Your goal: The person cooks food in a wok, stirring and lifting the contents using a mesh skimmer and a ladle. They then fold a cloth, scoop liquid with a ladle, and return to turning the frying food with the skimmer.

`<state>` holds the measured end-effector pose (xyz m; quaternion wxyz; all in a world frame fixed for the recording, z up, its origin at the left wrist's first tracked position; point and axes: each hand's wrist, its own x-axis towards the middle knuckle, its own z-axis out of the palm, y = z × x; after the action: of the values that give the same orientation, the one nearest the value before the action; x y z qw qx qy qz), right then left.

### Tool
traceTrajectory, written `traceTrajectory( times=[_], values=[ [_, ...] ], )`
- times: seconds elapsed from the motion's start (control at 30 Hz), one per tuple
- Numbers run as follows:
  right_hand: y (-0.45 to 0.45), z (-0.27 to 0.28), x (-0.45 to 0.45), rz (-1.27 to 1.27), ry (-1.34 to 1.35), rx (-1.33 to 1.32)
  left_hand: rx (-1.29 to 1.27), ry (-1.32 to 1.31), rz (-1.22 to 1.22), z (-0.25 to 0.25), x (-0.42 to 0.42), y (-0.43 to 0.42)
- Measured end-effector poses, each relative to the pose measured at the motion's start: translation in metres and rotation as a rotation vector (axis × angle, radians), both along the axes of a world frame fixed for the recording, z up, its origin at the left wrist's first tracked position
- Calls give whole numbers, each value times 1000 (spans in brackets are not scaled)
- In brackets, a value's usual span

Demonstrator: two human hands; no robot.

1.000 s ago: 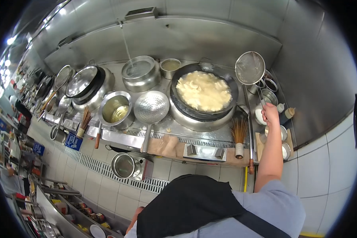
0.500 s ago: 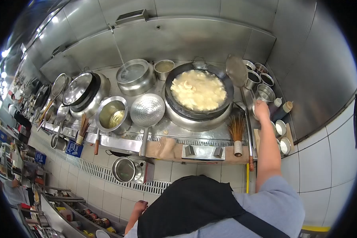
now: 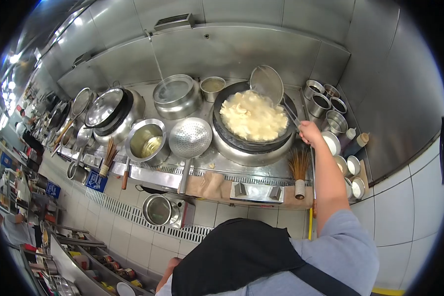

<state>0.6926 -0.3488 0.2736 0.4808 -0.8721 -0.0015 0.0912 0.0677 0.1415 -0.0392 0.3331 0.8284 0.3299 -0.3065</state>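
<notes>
My right hand point(image 3: 309, 132) is closed around the handle of a round wire-mesh strainer point(image 3: 267, 83). The strainer is tilted over the back right of a black wok point(image 3: 225, 130). Pale yellow battered-looking pieces point(image 3: 254, 116) fill the wok amid light foam. My left hand point(image 3: 173, 263) is low beside the black apron, mostly hidden, and its fingers cannot be made out. To the left of the wok lies a perforated skimmer point(image 3: 190, 137), its handle pointing towards me. A bamboo brush point(image 3: 299, 170) stands below my right forearm.
A deep pot point(image 3: 146, 141) and a pan under running water point(image 3: 173, 90) stand left of the wok. Seasoning containers point(image 3: 319, 104) and squeeze bottles point(image 3: 356, 143) line the right side. A pot point(image 3: 157, 209) sits low near the floor drain.
My right hand has moved left and slightly up from beside the seasoning containers, swinging the strainer over the wok. My left hand has drawn in behind the apron. The view has shifted slightly.
</notes>
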Motion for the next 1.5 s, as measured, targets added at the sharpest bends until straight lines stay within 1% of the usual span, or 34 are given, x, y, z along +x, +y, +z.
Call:
traceTrajectory(
  times=[0.07, 0.1, 0.17, 0.2, 0.27, 0.3, 0.4, 0.43, 0.53, 0.57, 0.63, 0.67, 0.7, 0.73, 0.77, 0.83, 0.87, 0.93, 1.0, 1.03, 1.07, 1.1, 1.13, 1.17, 1.2, 1.23, 1.27, 1.3, 1.33, 1.37, 1.4, 1.43, 1.47, 1.5],
  values=[
    [5, -6, -11, -14, 279, 459, -3, -13, 63, 34, 17, -14],
    [6, -9, -15, -3, 278, 457, -13, -22, 94, 43, 23, -19],
    [3, -17, -23, -66, 383, 709, -29, -31, 136, 52, 27, -27],
    [-1, -22, -27, -58, 385, 705, -34, -34, 141, 50, 25, -30],
    [-9, -32, -34, -45, 427, 877, -33, -32, 114, 39, 17, -32],
    [-9, -30, -40, -65, 421, 901, -32, -29, 90, 25, 8, -29],
    [-13, -21, -51, -64, 397, 917, -29, 3, 16, -40, -27, -14],
    [-14, -17, -54, -71, 395, 919, -31, 12, -3, -50, -33, -8],
    [-11, -4, -55, -133, 347, 881, -27, 35, -26, -58, -39, 0],
    [-9, -1, -55, -147, 292, 789, -24, 36, -28, -59, -39, 4],
    [-10, 1, -51, -152, 216, 627, -12, 31, -18, -42, -26, 4],
    [-7, 5, -55, -153, 216, 627, -6, 23, -5, -28, -15, 2],
    [-1, 13, -61, -175, 120, 495, 0, 18, 15, -15, -6, 1],
    [2, 21, -66, -194, 24, 362, -1, 7, 41, 11, 9, -6],
    [2, 27, -68, -192, 24, 361, -4, -1, 66, 33, 23, -13],
    [3, 34, -72, -113, -205, -92, -28, -15, 132, 61, 43, -23],
    [4, 32, -70, -113, -204, -93, -41, -22, 161, 69, 50, -27],
    [11, 32, -70, 73, -596, -351, -48, -32, 173, 72, 56, -31],
    [39, 42, -73, 32, -431, -520, -31, -34, 134, 64, 53, -30],
    [53, 46, -75, 34, -392, -615, -19, -33, 103, 53, 49, -26],
    [64, 42, -71, -41, -333, -641, -8, -31, 68, 37, 43, -21],
    [66, 35, -65, -53, -344, -652, 1, -30, 39, 16, 35, -15],
    [69, 31, -61, -61, -357, -663, 18, -31, 0, -21, 23, -4],
    [71, 37, -66, -59, -362, -662, 45, -25, -51, -63, 9, 9],
    [73, 47, -77, -80, -415, -650, 80, -22, -111, -94, 3, 18],
    [74, 56, -90, -97, -465, -639, 164, -186, -364, -76, 4, 10],
    [74, 65, -100, -83, -467, -642, 333, -371, -634, -74, -6, 10],
    [70, 74, -110, -91, -464, -625, 539, -563, -843, -76, -15, 12],
    [67, 80, -119, -100, -460, -606, 537, -559, -831, -81, -22, 8],
    [62, 84, -128, -89, -463, -607, 442, -561, -645, -86, -28, 3],
    [56, 86, -137, -74, -483, -542, 348, -562, -461, -84, -29, -1],
    [53, 87, -143, -62, -500, -476, 243, -394, -362, -86, -33, -3],
    [54, 89, -148, -59, -501, -475, 197, -327, -299, -87, -35, -3],
    [54, 90, -153, -3, -416, -439, 157, -278, -245, -93, -38, -3]
  ],
)
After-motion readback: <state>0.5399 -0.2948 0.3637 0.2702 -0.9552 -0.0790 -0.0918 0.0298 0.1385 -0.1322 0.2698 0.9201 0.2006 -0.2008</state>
